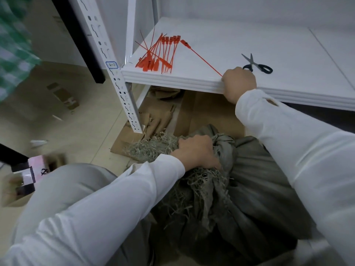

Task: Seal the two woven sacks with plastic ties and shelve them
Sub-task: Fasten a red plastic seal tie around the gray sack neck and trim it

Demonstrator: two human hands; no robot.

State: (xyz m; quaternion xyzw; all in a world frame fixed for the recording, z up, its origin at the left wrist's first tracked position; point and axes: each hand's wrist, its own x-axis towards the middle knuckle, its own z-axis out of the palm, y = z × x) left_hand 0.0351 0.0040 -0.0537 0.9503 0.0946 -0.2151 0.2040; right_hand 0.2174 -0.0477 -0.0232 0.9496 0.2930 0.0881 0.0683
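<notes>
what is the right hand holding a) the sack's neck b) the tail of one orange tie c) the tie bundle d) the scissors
b: the right hand at the shelf edge pinches the tail of the lone orange tie; the left hand grips the sack.

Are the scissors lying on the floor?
No, the scissors lie on the white shelf, right beside the person's right hand.

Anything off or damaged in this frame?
The woven sack has a badly frayed mouth, loose strands sticking out around the left hand gripping its neck. The red ties lie jumbled at the shelf corner.
</notes>
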